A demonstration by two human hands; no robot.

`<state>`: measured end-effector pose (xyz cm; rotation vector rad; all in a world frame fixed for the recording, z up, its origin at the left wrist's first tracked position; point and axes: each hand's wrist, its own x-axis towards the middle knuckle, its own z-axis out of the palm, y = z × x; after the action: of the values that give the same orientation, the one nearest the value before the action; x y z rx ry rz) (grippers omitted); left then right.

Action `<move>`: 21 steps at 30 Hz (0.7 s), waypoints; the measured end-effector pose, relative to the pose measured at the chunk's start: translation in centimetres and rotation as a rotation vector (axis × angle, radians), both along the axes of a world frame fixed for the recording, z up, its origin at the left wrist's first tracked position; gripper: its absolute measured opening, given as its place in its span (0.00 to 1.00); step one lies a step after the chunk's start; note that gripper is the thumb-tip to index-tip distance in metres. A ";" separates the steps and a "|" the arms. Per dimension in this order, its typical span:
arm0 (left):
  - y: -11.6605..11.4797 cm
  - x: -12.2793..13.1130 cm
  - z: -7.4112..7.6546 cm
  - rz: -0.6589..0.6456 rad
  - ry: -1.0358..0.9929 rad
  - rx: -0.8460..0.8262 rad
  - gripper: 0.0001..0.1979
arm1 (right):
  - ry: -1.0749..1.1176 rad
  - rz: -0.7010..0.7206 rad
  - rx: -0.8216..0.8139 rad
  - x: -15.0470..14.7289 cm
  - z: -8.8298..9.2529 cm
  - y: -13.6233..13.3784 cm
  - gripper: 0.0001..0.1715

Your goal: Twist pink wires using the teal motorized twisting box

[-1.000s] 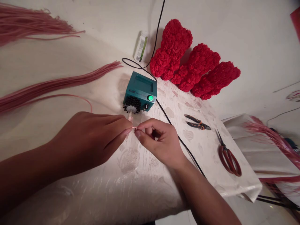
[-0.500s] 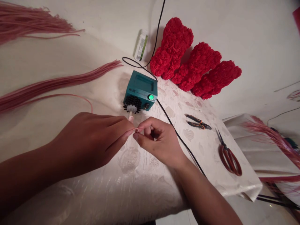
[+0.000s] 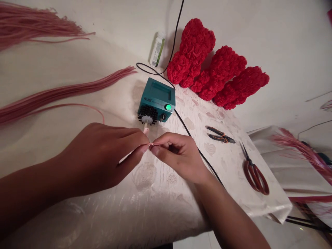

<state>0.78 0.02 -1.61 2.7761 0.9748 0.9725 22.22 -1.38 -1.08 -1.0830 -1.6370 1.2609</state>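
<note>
A thin pink strand (image 3: pixel 151 144) runs between my two hands, and only a short stretch of it shows. My left hand (image 3: pixel 111 152) pinches it between thumb and forefinger. From the other side, the thumb and fingertips of my right hand (image 3: pixel 180 155) are closed on it, almost touching the left ones. Just behind the fingers stands a teal electric machine (image 3: pixel 157 98) with a lit green button, a black bristly wheel and a pale shaft toward me. A single pink cord curves behind my left hand beside a bundle of pink cords (image 3: pixel 77 91).
Black-and-orange pliers (image 3: pixel 220 135) and red-handled scissors (image 3: pixel 255 174) lie on the right of the patterned tablecloth (image 3: pixel 166 207). Red rose-covered figures (image 3: pixel 198 52) and a white bottle (image 3: pixel 157 50) stand at the back. A black cable (image 3: pixel 185 126) crosses behind my right hand.
My right thumb and fingers have shifted slightly on the strand, and a small bend in it now looks flatter. The whole view has moved very slightly.
</note>
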 end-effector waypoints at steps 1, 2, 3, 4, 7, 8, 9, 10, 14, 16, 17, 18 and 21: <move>-0.1 -0.1 0.0 -0.002 -0.002 -0.021 0.10 | 0.011 0.003 -0.014 0.0 0.0 0.0 0.05; -0.2 -0.1 0.1 0.001 -0.006 -0.041 0.09 | 0.024 0.010 -0.030 0.0 -0.1 0.0 0.06; -0.2 -0.1 0.2 0.003 -0.007 -0.059 0.09 | 0.039 0.016 -0.045 0.1 -0.1 -0.1 0.06; -0.3 -0.1 0.2 0.010 -0.013 -0.075 0.09 | 0.054 0.022 -0.061 0.1 -0.1 -0.1 0.06; -0.3 0.0 0.4 0.028 -0.064 -0.103 0.11 | 0.093 0.035 -0.103 0.2 0.1 0.0 0.07; -0.2 0.1 0.4 0.032 -0.073 -0.110 0.11 | 0.103 0.036 -0.113 0.2 0.1 0.0 0.07; -0.2 0.1 0.4 0.030 -0.077 -0.111 0.11 | 0.107 0.035 -0.118 0.2 0.1 0.0 0.07; -0.1 0.2 0.4 0.027 -0.077 -0.106 0.10 | 0.104 0.032 -0.115 0.3 0.2 0.1 0.07; 0.0 0.2 0.3 -0.003 -0.061 -0.092 0.09 | 0.043 -0.001 -0.065 0.3 0.2 0.2 0.08; 0.0 0.3 0.3 -0.013 -0.077 -0.099 0.10 | 0.025 -0.010 -0.046 0.3 0.2 0.1 0.08; 0.0 0.4 0.4 -0.018 -0.087 -0.101 0.10 | 0.020 -0.013 -0.041 0.3 0.2 0.1 0.08; 0.0 0.4 0.4 -0.022 -0.094 -0.105 0.10 | 0.017 -0.015 -0.038 0.2 0.3 0.1 0.08; -0.1 0.5 0.4 -0.018 -0.074 -0.105 0.10 | 0.018 -0.018 -0.046 0.1 0.3 -0.1 0.08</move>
<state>1.29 -0.03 -1.20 2.6395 0.9599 0.9845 22.32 -1.49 -0.78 -1.1086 -1.5880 1.2994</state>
